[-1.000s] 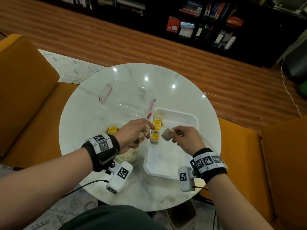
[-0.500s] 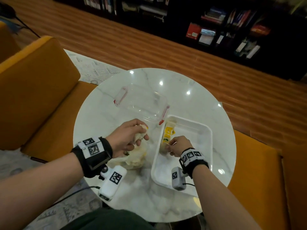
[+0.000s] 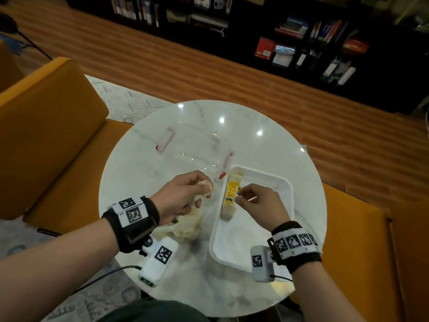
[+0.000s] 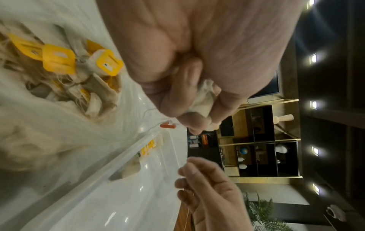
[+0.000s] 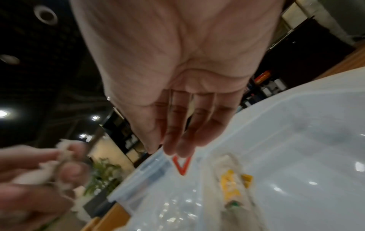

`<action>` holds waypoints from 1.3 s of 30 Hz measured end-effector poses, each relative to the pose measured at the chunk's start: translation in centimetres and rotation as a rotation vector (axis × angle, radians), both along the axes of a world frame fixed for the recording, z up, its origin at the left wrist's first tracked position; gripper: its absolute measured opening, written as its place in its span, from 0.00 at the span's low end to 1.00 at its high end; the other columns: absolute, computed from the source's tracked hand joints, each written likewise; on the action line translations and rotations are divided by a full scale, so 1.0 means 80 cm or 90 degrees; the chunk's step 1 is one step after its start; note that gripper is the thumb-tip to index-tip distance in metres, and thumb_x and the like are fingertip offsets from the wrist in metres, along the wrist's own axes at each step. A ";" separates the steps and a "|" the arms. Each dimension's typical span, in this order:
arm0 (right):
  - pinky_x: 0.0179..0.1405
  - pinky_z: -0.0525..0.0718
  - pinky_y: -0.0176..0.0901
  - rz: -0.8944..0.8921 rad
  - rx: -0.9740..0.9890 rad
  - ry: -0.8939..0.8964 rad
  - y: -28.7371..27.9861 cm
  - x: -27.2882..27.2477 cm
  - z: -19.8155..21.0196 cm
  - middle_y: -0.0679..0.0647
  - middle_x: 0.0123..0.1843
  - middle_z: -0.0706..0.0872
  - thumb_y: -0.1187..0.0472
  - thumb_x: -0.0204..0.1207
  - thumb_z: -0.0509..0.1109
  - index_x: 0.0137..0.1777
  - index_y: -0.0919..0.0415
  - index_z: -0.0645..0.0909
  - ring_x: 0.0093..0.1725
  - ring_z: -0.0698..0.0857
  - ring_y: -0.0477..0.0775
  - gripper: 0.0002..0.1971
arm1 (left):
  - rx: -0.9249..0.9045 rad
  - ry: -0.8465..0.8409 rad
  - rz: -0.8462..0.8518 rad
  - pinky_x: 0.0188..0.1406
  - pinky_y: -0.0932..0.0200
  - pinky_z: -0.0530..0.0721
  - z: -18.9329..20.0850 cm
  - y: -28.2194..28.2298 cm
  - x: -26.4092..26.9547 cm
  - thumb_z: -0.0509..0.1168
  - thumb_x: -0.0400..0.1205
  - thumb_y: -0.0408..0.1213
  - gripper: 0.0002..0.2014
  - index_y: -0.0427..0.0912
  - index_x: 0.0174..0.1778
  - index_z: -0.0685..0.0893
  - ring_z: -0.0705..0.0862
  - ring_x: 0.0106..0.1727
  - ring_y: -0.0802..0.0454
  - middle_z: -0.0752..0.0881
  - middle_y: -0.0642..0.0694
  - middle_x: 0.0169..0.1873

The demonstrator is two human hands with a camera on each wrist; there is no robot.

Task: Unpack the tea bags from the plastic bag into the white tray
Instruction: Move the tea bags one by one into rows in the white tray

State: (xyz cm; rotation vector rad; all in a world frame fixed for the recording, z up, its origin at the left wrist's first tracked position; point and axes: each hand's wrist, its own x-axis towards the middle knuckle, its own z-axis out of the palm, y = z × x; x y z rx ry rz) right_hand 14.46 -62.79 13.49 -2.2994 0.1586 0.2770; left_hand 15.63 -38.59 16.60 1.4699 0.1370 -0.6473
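So the left hand [image 3: 183, 196] is curled round a crumpled pale tea bag [image 4: 203, 100], held above the clear plastic bag [image 3: 183, 228] stuffed with yellow-tagged tea bags [image 4: 59, 59]. The right hand [image 3: 260, 205] has relaxed, straight fingers and holds nothing, hovering over the white rectangular plastic tray [image 3: 246, 249]. A row of tea bags [image 3: 229, 196] lies along the tray's left wall, long axis pointing away from the person. A clear lidded container with red clips [image 3: 195, 149] sits just behind on the round marble table [image 3: 144, 173].

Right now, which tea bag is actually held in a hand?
The crumpled tea bag pinched in the left hand above the table. The others lie in a row in the white tray or remain in the plastic bag.
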 end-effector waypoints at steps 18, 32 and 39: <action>0.47 0.90 0.47 0.116 0.163 -0.293 -0.005 -0.048 0.067 0.45 0.54 0.90 0.63 0.77 0.80 0.52 0.58 0.92 0.54 0.90 0.52 0.05 | -0.158 0.075 -0.218 0.13 0.70 0.57 0.025 -0.059 -0.002 0.55 0.86 0.37 0.10 0.47 0.60 0.77 0.69 0.22 0.51 0.79 0.36 0.33; 0.43 0.91 0.45 -0.076 0.279 -0.195 -0.014 -0.055 0.069 0.54 0.44 0.94 0.62 0.81 0.76 0.53 0.62 0.87 0.42 0.92 0.54 0.04 | -0.014 -0.076 -0.217 0.21 0.64 0.57 0.009 -0.063 -0.012 0.68 0.87 0.45 0.06 0.51 0.57 0.86 0.66 0.23 0.53 0.79 0.44 0.31; 0.47 0.90 0.50 -0.187 0.176 -0.138 -0.028 -0.030 0.007 0.45 0.41 0.92 0.47 0.78 0.79 0.44 0.47 0.87 0.44 0.91 0.48 0.07 | 0.027 -0.062 -0.122 0.22 0.64 0.56 -0.005 -0.050 -0.012 0.65 0.84 0.29 0.09 0.41 0.59 0.84 0.66 0.27 0.50 0.80 0.43 0.34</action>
